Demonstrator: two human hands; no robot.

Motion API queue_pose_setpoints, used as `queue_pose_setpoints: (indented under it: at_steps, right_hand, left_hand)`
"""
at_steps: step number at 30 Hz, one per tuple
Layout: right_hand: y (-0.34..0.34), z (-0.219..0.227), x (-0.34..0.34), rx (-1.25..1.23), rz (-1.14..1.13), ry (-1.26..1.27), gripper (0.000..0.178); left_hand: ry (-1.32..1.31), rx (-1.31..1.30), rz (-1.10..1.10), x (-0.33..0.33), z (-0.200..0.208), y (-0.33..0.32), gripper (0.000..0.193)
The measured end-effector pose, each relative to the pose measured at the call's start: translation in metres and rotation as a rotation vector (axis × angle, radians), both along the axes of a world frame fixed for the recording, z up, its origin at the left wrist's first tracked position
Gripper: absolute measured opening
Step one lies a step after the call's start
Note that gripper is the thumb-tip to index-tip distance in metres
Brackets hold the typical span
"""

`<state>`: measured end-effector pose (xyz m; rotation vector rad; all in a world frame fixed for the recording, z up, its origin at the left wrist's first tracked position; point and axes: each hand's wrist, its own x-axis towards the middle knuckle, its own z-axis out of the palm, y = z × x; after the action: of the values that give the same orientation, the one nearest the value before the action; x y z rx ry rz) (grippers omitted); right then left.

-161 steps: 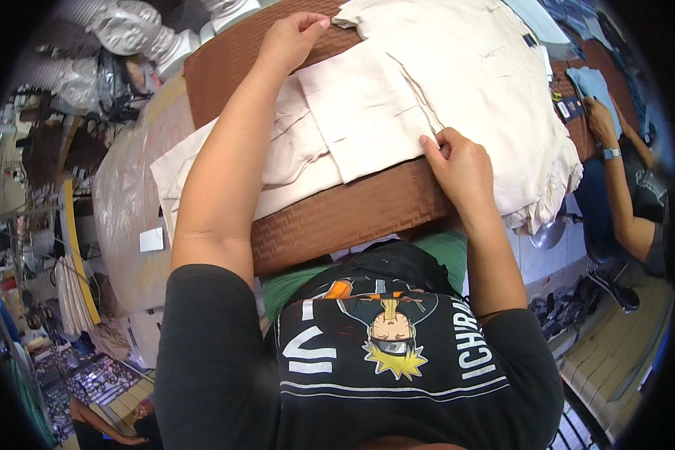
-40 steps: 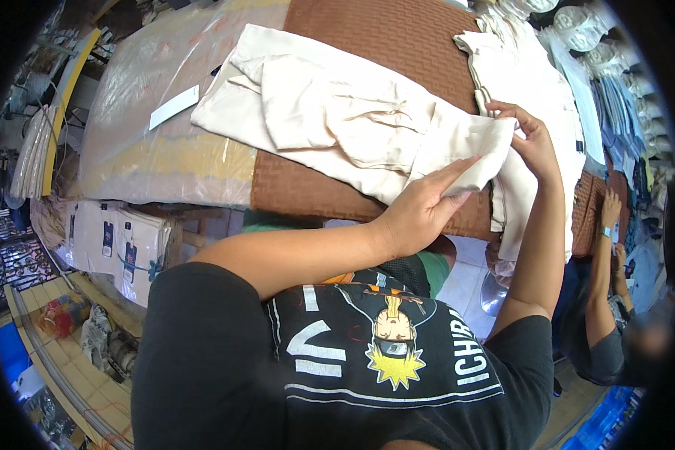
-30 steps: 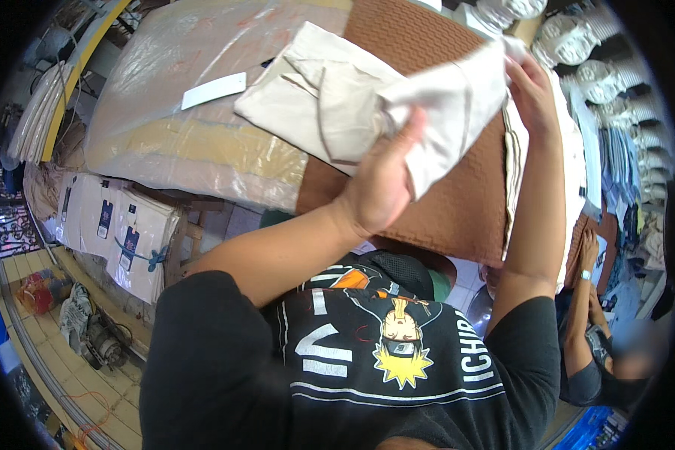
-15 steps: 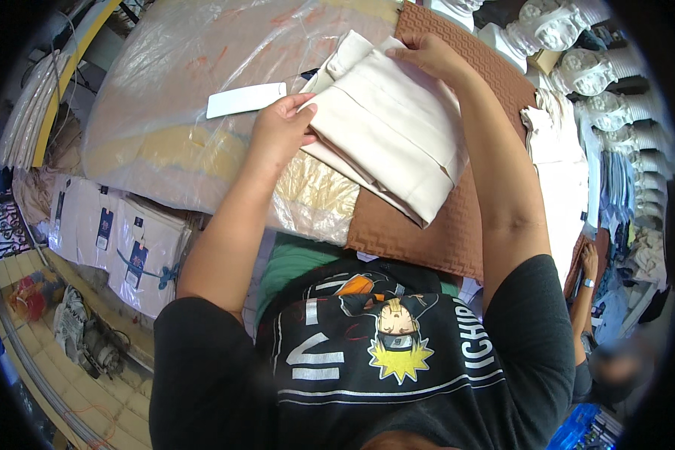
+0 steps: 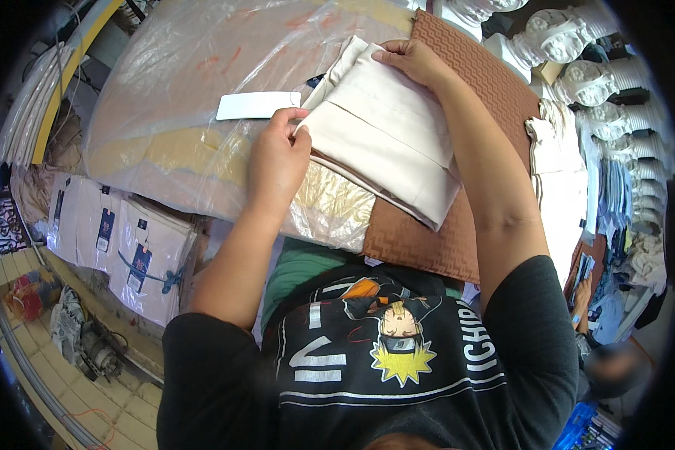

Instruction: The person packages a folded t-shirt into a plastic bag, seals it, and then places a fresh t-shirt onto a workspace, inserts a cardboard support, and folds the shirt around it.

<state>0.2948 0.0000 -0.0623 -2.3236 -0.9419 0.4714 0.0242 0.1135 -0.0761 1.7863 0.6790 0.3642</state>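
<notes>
A cream folded garment (image 5: 390, 127), apparently trousers, lies on a plastic-covered table and a brown textured mat (image 5: 420, 240). My left hand (image 5: 279, 157) pinches its left edge between thumb and fingers. At the far edge, my right hand (image 5: 416, 61) grips the cloth near its top corner. A blank white tag (image 5: 259, 105) hangs on a thin string from the garment and rests on the plastic sheet (image 5: 195, 82), left of the cloth.
Packed cream garments with dark tags (image 5: 142, 259) sit in a stack at left. More folded cream clothes (image 5: 559, 165) lie at right, before a row of white balusters (image 5: 596, 82). A co-worker (image 5: 611, 367) is at the lower right. A motor-like machine (image 5: 82, 337) stands on the tiled floor.
Both hands have shifted slightly nearer to me, and the garment's near-left edge has come down with my left hand. The tag has slid a little to the right.
</notes>
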Motion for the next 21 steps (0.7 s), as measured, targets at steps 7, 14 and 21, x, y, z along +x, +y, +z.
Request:
queue_pose_setpoints:
  at_steps: [7, 14, 21]
  right_hand:
    - [0.01, 0.002, -0.014, 0.064, -0.089, 0.134, 0.034]
    - [0.011, 0.004, -0.018, 0.059, -0.092, 0.16, 0.033]
    - [0.01, -0.013, -0.001, 0.111, -0.054, 0.174, 0.032]
  left_hand:
    - [0.127, 0.253, -0.003, -0.009, 0.009, 0.0, 0.025]
    - [-0.123, 0.769, -0.126, 0.024, 0.038, -0.019, 0.029]
    - [-0.138, 0.833, -0.527, 0.108, -0.004, -0.047, 0.044]
